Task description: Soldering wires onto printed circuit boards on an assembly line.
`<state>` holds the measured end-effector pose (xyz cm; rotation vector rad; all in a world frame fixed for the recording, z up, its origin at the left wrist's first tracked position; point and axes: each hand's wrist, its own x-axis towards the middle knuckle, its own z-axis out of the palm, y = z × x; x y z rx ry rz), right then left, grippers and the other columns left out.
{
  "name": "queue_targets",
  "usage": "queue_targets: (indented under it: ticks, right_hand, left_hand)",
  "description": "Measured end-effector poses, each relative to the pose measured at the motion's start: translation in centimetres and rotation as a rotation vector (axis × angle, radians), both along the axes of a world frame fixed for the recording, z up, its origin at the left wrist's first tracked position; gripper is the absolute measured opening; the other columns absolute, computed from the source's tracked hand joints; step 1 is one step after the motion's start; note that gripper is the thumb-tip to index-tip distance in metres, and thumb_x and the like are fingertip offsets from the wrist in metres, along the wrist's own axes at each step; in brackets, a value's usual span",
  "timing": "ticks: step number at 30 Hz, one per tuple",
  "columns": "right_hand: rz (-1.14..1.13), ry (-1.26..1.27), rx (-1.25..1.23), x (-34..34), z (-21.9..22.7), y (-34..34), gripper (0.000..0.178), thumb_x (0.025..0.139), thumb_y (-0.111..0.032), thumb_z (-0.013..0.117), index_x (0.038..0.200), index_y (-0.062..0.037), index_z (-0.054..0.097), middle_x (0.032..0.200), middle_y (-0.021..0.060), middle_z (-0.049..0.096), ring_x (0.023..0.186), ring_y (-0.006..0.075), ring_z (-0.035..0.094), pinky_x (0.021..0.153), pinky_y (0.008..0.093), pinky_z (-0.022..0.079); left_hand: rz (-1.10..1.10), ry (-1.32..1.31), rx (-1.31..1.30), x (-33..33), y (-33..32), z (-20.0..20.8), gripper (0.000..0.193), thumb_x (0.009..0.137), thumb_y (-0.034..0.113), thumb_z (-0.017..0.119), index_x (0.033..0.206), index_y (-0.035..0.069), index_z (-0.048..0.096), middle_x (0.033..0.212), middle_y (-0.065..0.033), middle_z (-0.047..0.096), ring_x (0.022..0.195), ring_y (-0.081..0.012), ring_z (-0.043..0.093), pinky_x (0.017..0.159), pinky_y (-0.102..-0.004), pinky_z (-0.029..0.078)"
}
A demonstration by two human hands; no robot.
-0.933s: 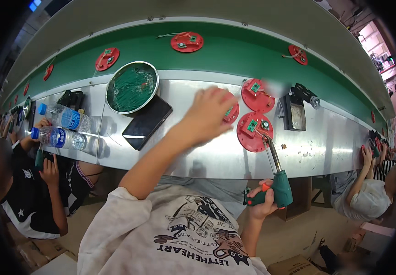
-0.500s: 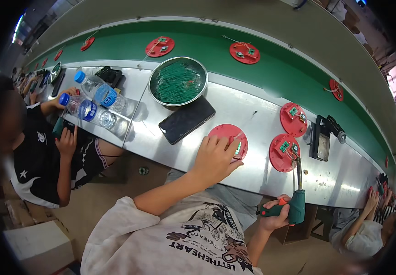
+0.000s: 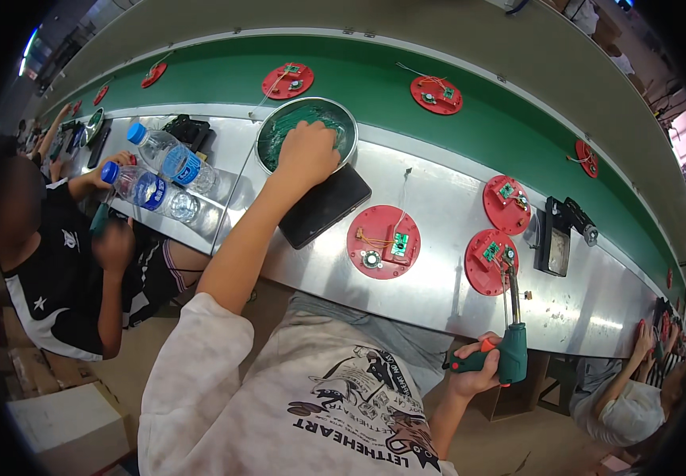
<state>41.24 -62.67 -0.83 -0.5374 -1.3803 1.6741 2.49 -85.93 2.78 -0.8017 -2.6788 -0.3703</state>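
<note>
My left hand (image 3: 309, 155) is in a metal bowl (image 3: 351, 127) of thin green wire pieces (image 3: 283, 131), its fingers bent down among them. The fingertips and anything between them are hidden. My right hand (image 3: 474, 371) grips a green soldering gun (image 3: 512, 357) with an orange trigger, at the table's front edge. Its metal tip points up and touches or hangs just over a red disc (image 3: 482, 274) with a small green circuit board; I cannot tell which. Another red disc (image 3: 363, 266) with a board, thin wires and a round part lies in front of me.
A black phone (image 3: 323, 208) lies beside the bowl. Two water bottles (image 3: 149, 190) lie on the left, near a co-worker (image 3: 65, 262). On the right are another red disc (image 3: 506, 208) and a black soldering stand (image 3: 557, 238). More discs lie on a green belt (image 3: 359, 71) behind the steel table.
My left hand has left the middle red disc and moved up and left into the bowl, uncovering the disc's board. Discs on the belt have shifted right. My right hand has barely moved.
</note>
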Motion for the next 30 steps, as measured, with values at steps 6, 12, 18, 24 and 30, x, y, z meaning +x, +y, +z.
queue_targets:
  ticks: [6,12,18,24,30]
  right_hand:
    - [-0.007,-0.011,0.012,0.2,0.0,0.5,0.030,0.100,-0.023,0.053,0.113,0.0039,0.052,0.096,0.0172,0.059,0.047,0.0154,0.055,0.044,0.0279,0.048]
    - [-0.001,-0.022,-0.013,0.0,0.3,0.6,0.031,0.100,-0.024,0.053,0.111,0.0040,0.053,0.096,0.0172,0.059,0.047,0.0159,0.056,0.046,0.0272,0.048]
    - [0.091,-0.053,-0.007,-0.3,0.1,0.6,0.032,0.098,-0.024,0.055,0.113,0.0047,0.053,0.097,0.0175,0.059,0.048,0.0154,0.055,0.044,0.0286,0.049]
    - [0.161,-0.104,0.002,-1.0,1.0,-0.8,0.033,0.096,-0.022,0.057,0.114,0.0057,0.055,0.098,0.0182,0.059,0.049,0.0155,0.056,0.043,0.0298,0.051]
    - [0.261,-0.111,0.009,-0.8,1.2,-1.3,0.034,0.096,-0.023,0.058,0.113,0.0063,0.055,0.098,0.0182,0.059,0.051,0.0160,0.057,0.044,0.0298,0.051]
  left_hand:
    - [0.082,-0.130,-0.040,-1.4,0.3,-0.3,0.013,0.080,0.015,0.070,0.083,0.004,0.075,0.091,-0.0145,0.072,0.088,-0.0355,0.067,0.081,-0.0473,0.055]
    - [0.020,-0.293,0.412,-1.0,-1.3,0.7,0.015,0.083,0.014,0.074,0.089,0.001,0.076,0.086,-0.0141,0.074,0.080,-0.0258,0.072,0.075,-0.0362,0.056]
    - [-0.019,-0.454,0.657,-0.8,-2.6,1.6,0.018,0.086,0.015,0.072,0.094,0.000,0.074,0.089,-0.0147,0.075,0.082,-0.0254,0.073,0.078,-0.0349,0.056]
    - [-0.086,-0.198,0.579,0.3,-2.5,2.5,0.016,0.088,0.011,0.069,0.099,0.000,0.072,0.089,-0.0139,0.075,0.080,-0.0245,0.073,0.078,-0.0343,0.056]
    - [-0.044,-0.140,0.624,0.1,-2.6,1.2,0.012,0.087,0.007,0.070,0.096,0.000,0.072,0.089,-0.0145,0.073,0.081,-0.0276,0.072,0.075,-0.0352,0.056]
